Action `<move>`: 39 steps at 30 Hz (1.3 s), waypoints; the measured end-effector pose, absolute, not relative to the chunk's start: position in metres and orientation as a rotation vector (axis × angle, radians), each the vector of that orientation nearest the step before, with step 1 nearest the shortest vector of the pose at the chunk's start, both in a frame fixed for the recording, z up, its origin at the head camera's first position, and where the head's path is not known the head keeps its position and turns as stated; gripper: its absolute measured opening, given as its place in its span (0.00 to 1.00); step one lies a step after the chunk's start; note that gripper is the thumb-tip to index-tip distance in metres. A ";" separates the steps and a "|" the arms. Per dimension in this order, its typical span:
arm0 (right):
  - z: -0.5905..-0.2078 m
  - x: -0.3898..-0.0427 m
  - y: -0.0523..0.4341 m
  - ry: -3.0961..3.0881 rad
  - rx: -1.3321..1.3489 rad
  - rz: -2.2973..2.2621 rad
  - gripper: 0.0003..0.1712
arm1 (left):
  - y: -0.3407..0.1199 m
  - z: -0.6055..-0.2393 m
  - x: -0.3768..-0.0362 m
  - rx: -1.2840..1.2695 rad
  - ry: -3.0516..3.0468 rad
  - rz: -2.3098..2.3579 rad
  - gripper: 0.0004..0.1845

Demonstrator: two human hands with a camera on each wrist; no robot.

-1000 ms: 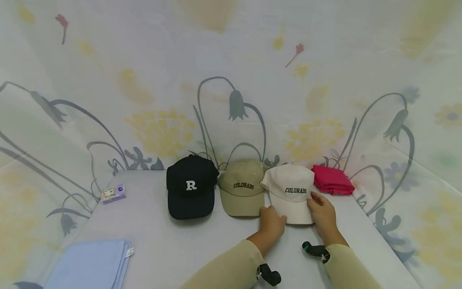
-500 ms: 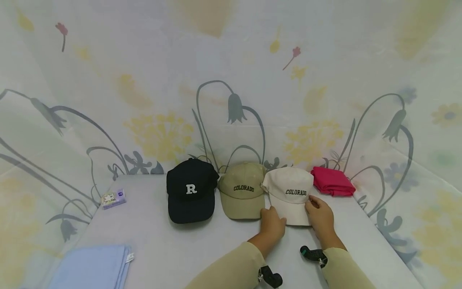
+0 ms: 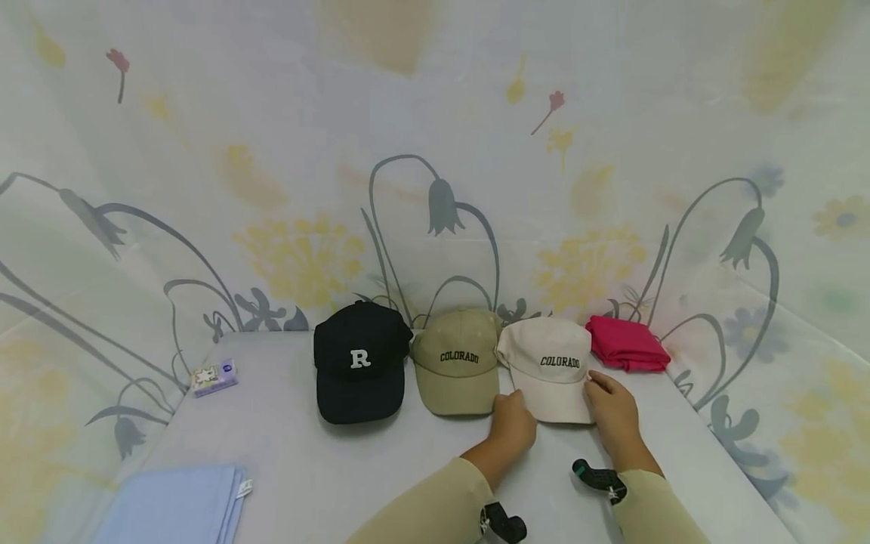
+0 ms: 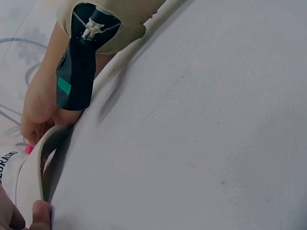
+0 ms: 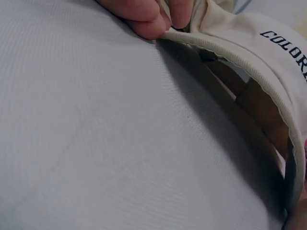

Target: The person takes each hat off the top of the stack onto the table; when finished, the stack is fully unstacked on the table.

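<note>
The white cap (image 3: 550, 347), lettered COLORADO, sits on the pale tabletop (image 3: 326, 476) with its brim facing the person; the brim arches, leaving a dark gap beneath. The left hand (image 3: 514, 425) grips the brim's left edge between thumb and fingers, while the right hand (image 3: 615, 412) pinches its right edge. Immediately left of the white cap, apparently touching it, is a khaki cap (image 3: 457, 340), also lettered COLORADO. Farther left of it stands a black cap (image 3: 359, 332) bearing a white R. Folded red fabric (image 3: 627, 344) lies just right of the white cap, toward the back. Well to its left are a purple packet (image 3: 214, 378) and, nearer the person, folded blue fabric (image 3: 177, 502). Behind it rises a flower-patterned backdrop (image 3: 435, 98).
</note>
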State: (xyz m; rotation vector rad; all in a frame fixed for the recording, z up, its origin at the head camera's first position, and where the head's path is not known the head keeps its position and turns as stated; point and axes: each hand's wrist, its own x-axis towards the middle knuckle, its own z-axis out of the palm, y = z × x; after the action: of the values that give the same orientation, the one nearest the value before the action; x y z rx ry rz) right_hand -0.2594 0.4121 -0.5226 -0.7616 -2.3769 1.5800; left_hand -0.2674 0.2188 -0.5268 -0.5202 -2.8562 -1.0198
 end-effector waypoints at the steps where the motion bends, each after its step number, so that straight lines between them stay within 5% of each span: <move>1: -0.522 -0.259 0.412 -2.368 -0.758 1.595 0.32 | 0.217 -0.527 -0.268 -0.480 -2.805 -1.235 0.10; 5: -0.521 -0.255 0.419 -2.374 -0.749 1.610 0.32 | 0.211 -0.527 -0.270 -0.379 -2.692 -1.733 0.12; 8: -0.522 -0.255 0.426 -2.165 -0.737 1.901 0.32 | 0.206 -0.527 -0.270 -0.367 -2.674 -1.861 0.00; 12: -0.522 -0.260 0.427 -1.870 -0.751 2.200 0.35 | 0.199 -0.528 -0.269 -0.373 -2.646 -1.919 0.19; 18: -0.517 -0.260 0.416 -1.759 -0.791 2.061 0.33 | 0.184 -0.525 -0.262 -0.494 -2.625 -2.065 0.12; 26: -0.504 -0.249 0.383 -1.722 -0.740 1.865 0.27 | 0.159 -0.507 -0.246 -0.824 -2.819 -1.682 0.15; 39: -0.487 -0.255 0.316 -2.080 -0.496 1.564 0.19 | 0.105 -0.487 -0.228 -0.711 -2.715 -1.818 0.16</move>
State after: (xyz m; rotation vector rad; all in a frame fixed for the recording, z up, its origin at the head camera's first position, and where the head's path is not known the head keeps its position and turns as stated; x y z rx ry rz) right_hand -0.2547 0.3159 -0.4875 -0.4965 -2.0804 1.5639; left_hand -0.2279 0.1053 -0.4868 -0.7113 -2.7146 -1.8182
